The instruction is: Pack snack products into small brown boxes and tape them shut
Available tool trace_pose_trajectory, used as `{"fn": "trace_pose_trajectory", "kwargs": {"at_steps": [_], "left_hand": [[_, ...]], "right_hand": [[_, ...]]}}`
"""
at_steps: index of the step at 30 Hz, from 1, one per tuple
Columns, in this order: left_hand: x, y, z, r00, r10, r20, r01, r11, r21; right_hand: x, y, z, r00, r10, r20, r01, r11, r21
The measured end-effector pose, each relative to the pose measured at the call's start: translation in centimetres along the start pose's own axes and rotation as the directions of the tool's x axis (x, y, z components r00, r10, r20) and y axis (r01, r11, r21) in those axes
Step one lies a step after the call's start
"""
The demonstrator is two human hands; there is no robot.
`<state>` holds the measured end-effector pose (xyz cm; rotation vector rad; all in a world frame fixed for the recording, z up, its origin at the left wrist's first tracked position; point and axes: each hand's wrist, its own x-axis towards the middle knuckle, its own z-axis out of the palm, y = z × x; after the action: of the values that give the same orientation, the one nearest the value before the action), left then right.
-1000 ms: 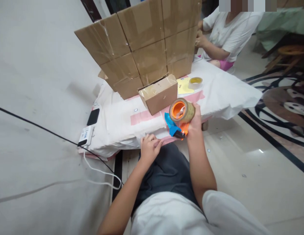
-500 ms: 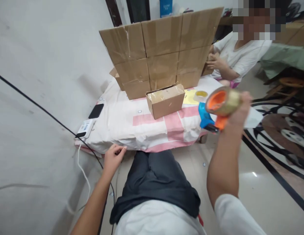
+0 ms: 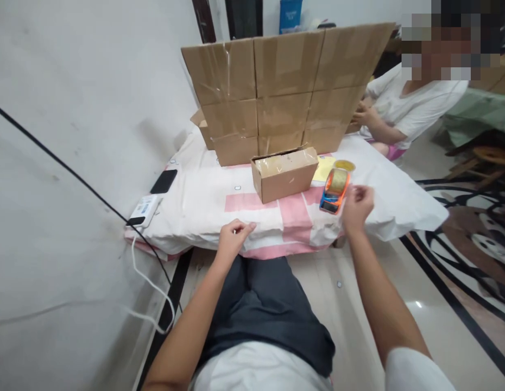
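An orange and blue tape dispenser [image 3: 335,191] with a roll of tape rests on the tablecloth. Just right of it is my right hand [image 3: 358,205], its fingers curled in and the dispenser outside its grip. My left hand [image 3: 235,239] hovers at the table's front edge, thumb and fingers pinched together; whatever may be between them is too small to make out. Between and beyond my hands sits a small cardboard box [image 3: 285,176], clear tape along its top. Behind it stands a large upright panel of taped cardboard boxes [image 3: 283,92].
A loose tape roll [image 3: 344,165] and yellow paper [image 3: 323,169] lie behind the dispenser. On the table's left are a black phone [image 3: 163,181] and a white device [image 3: 143,210] with a cable. Another person [image 3: 423,100] sits at the far right, hands on cardboard.
My right hand has set the tape dispenser down on the table and let go of it. My left hand has moved right and slightly up along the table's edge. The view has shifted slightly.
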<state>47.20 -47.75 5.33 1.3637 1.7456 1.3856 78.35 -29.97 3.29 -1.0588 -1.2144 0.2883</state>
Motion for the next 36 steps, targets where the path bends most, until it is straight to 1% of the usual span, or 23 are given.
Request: {"fn": "trace_pose_trajectory", "kwargs": {"at_steps": [1, 3, 4, 5, 6, 7, 8, 12, 15, 17, 21, 23, 25, 26, 27, 28, 29, 30, 31, 32, 33, 34, 36], "left_hand": [[0.0, 0.1, 0.3, 1.000, -0.004, 0.008, 0.005, 1.000, -0.014], [-0.2, 0.2, 1.0, 1.000, -0.008, 0.027, 0.009, 0.999, -0.042], [-0.3, 0.4, 1.4, 0.999, -0.007, 0.036, 0.009, 0.998, -0.055], [-0.5, 0.5, 1.7, 0.999, -0.006, 0.045, 0.009, 0.998, -0.065], [-0.7, 0.6, 2.0, 0.999, -0.004, 0.053, 0.007, 0.997, -0.074], [-0.8, 0.8, 2.3, 0.998, 0.000, 0.060, 0.005, 0.997, -0.083], [-0.9, 0.9, 2.5, 0.998, 0.006, 0.066, 0.000, 0.996, -0.092], [-1.5, 1.5, 2.7, 0.995, 0.036, 0.096, -0.020, 0.988, -0.155], [-2.1, 1.8, 3.2, 0.988, 0.056, 0.146, -0.026, 0.979, -0.203], [-2.5, 1.8, 3.9, 0.979, 0.027, 0.200, 0.016, 0.977, -0.212], [-2.8, 1.6, 5.9, 0.954, -0.043, 0.297, 0.123, 0.958, -0.257], [-2.8, 1.5, 6.7, 0.939, -0.017, 0.344, 0.132, 0.940, -0.315], [-2.3, 1.4, 7.2, 0.931, 0.022, 0.366, 0.105, 0.940, -0.323], [-1.7, 1.6, 7.3, 0.939, 0.048, 0.342, 0.057, 0.955, -0.290], [-0.8, 1.9, 7.3, 0.952, 0.091, 0.292, -0.023, 0.973, -0.229], [0.5, 2.4, 7.2, 0.962, 0.157, 0.221, -0.129, 0.982, -0.138], [2.1, 3.1, 7.1, 0.960, 0.242, 0.142, -0.242, 0.970, -0.016], [4.0, 3.9, 6.9, 0.935, 0.344, 0.081, -0.352, 0.928, 0.120], [6.1, 4.8, 6.8, 0.902, 0.430, 0.049, -0.427, 0.865, 0.263], [8.4, 5.6, 6.7, 0.876, 0.480, 0.046, -0.456, 0.794, 0.403], [10.7, 6.2, 6.7, 0.858, 0.508, 0.083, -0.475, 0.721, 0.505], [12.8, 6.7, 6.7, 0.847, 0.510, 0.149, -0.496, 0.658, 0.567], [16.2, 6.7, 6.5, 0.864, 0.424, 0.273, -0.494, 0.605, 0.625]], "right_hand": [[-2.7, -1.4, 0.2, 0.981, -0.070, 0.184, 0.067, 0.997, 0.024], [-8.2, -4.5, 1.1, 0.907, -0.154, 0.392, 0.129, 0.988, 0.089], [-10.5, -6.0, 1.6, 0.850, -0.215, 0.481, 0.163, 0.975, 0.148], [-12.4, -7.4, 2.2, 0.802, -0.283, 0.526, 0.202, 0.957, 0.208], [-13.7, -8.6, 2.8, 0.773, -0.333, 0.540, 0.224, 0.940, 0.259], [-14.5, -9.7, 3.3, 0.752, -0.372, 0.544, 0.239, 0.923, 0.301], [-14.7, -10.6, 3.6, 0.747, -0.398, 0.532, 0.250, 0.910, 0.329], [-12.8, -12.5, 4.0, 0.782, -0.408, 0.471, 0.244, 0.896, 0.371], [-11.2, -13.1, 3.4, 0.832, -0.310, 0.460, 0.133, 0.917, 0.376], [-10.5, -13.5, 2.9, 0.852, -0.240, 0.464, 0.061, 0.928, 0.367], [-9.9, -13.9, 2.4, 0.862, -0.186, 0.472, 0.007, 0.935, 0.355], [-9.3, -13.5, 2.5, 0.898, -0.146, 0.414, -0.028, 0.922, 0.386], [-8.0, -12.8, 2.7, 0.940, -0.105, 0.323, -0.057, 0.888, 0.456], [-7.1, -12.5, 2.8, 0.954, -0.089, 0.286, -0.068, 0.865, 0.496], [-6.1, -12.2, 3.0, 0.960, -0.077, 0.268, -0.079, 0.846, 0.527], [-5.0, -12.0, 3.1, 0.958, -0.067, 0.278, -0.099, 0.835, 0.541], [-3.9, -12.0, 3.2, 0.948, -0.057, 0.314, -0.129, 0.831, 0.541], [-2.9, -12.1, 3.4, 0.930, -0.044, 0.365, -0.170, 0.830, 0.532], [-1.9, -12.2, 3.5, 0.905, -0.031, 0.424, -0.214, 0.829, 0.517], [-1.1, -12.4, 3.8, 0.877, -0.021, 0.480, -0.255, 0.826, 0.503], [-0.3, -12.7, 4.1, 0.849, -0.015, 0.528, -0.291, 0.820, 0.493], [0.3, -13.0, 4.5, 0.825, -0.012, 0.565, -0.322, 0.812, 0.487], [1.3, -13.3, 5.3, 0.790, -0.001, 0.612, -0.369, 0.798, 0.477]]}}
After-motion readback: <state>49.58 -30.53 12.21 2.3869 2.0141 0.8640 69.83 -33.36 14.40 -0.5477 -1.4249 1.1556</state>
